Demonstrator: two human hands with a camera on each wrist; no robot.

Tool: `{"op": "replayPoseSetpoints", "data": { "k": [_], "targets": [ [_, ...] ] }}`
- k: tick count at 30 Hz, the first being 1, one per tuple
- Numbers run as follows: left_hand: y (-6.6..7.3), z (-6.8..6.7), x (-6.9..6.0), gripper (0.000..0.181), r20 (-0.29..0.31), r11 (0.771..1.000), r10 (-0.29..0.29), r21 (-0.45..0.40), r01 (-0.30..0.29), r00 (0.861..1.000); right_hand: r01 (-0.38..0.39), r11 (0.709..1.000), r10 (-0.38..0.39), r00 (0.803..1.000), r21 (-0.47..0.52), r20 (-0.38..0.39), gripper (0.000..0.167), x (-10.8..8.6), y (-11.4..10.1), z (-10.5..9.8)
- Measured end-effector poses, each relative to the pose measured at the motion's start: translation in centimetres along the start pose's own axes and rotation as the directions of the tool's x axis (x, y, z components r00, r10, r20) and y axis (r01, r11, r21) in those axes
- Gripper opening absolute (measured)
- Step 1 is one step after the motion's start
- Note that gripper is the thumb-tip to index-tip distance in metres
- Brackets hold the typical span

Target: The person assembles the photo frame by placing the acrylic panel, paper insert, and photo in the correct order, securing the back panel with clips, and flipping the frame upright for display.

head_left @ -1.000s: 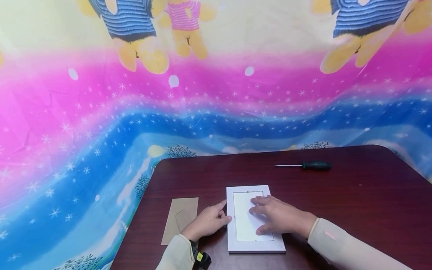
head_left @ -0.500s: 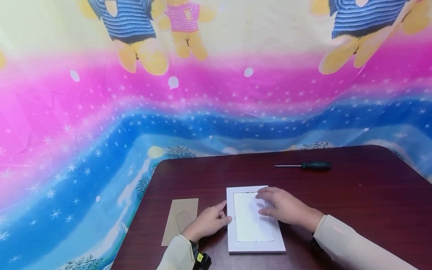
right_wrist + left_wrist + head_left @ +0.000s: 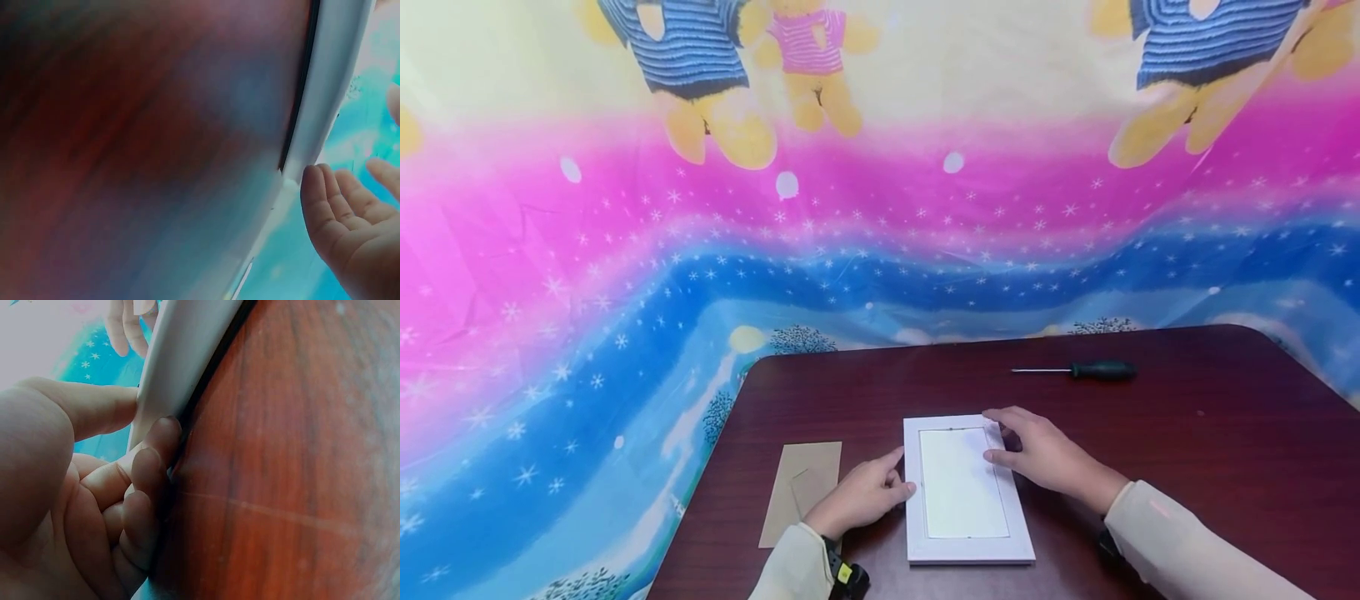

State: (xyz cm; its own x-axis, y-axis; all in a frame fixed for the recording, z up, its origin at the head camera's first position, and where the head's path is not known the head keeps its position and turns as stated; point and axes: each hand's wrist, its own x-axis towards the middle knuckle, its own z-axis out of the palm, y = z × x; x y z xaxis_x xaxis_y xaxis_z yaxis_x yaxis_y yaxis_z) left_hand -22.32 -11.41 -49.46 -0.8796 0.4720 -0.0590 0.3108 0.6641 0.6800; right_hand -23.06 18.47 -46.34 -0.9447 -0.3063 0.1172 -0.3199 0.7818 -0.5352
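Frame [image 3: 970,549] is laid flat on the desk [image 3: 1150,442], its left edge pinched by the left hand [image 3: 867,495]; the right hand [image 3: 1048,452], fingers loosely spread, is placed at the upper-right edge.

White rectangular frame [image 3: 970,549], flat on red-brown table [image 3: 1195,467], apparently face down, white panel [image 3: 962,483] inside

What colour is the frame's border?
White; the frame shows best in the head view.

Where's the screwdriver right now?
In the head view, the screwdriver lies near the far edge of the table, right of the picture's centre, beyond the white frame and the right hand.
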Motion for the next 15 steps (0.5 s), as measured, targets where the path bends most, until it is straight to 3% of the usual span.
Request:
{"op": "replayPoseSetpoints", "data": {
  "k": [8, 15],
  "targets": [
    [0.0, 0.0, 0.0, 0.072, -0.002, 1.0, -0.007, 0.005, 0.007, 1.0, -0.17, 0.979, 0.164, 0.984, 0.114, 0.062, 0.075, 0.6, 1.2, -0.1],
    [-0.1, 0.0, 0.0, 0.072, 0.0, 1.0, -0.016, 0.001, 0.016, 1.0, -0.211, 0.954, 0.187, 0.974, 0.215, 0.128, 0.062, 1.1, 1.9, 0.4]
  ]
}}
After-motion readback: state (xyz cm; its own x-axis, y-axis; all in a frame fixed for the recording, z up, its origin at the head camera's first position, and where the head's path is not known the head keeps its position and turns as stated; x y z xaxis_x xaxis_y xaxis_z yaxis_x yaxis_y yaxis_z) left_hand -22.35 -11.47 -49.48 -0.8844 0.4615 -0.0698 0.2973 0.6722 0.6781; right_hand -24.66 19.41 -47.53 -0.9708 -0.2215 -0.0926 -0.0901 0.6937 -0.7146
